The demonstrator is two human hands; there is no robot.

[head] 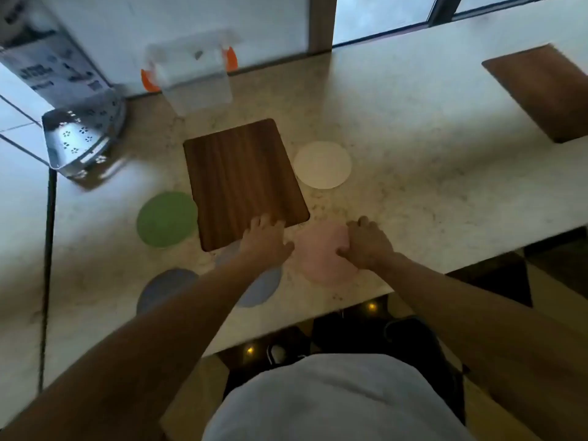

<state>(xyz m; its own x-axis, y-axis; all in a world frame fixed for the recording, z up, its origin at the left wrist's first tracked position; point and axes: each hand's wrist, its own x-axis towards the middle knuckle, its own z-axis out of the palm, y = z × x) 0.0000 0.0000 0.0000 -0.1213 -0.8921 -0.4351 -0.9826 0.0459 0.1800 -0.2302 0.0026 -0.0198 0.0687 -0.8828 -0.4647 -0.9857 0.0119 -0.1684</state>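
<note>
**Two bare arms stretched forward**

The left hand (265, 241) lies palm down on the near right corner of the wooden board (241, 176), with its fingers spread and fairly straight. The right hand (366, 246) sits just right of that corner, knuckles raised and fingers bent. Blur hides its grip.

The wooden board (241, 179), a dark-brown rectangle with straight grain and rounded corners, is lying flat and slightly askew on the pale stone counter (413, 138). The left hand (265, 241) is resting its spread fingers on the board's near right corner. The pink disc (321, 249), a thin, pale round mat, is lying flat just off that same corner, and the right hand (366, 246) is sitting with bent fingers over its right rim, too blurred to show a grip.
</note>
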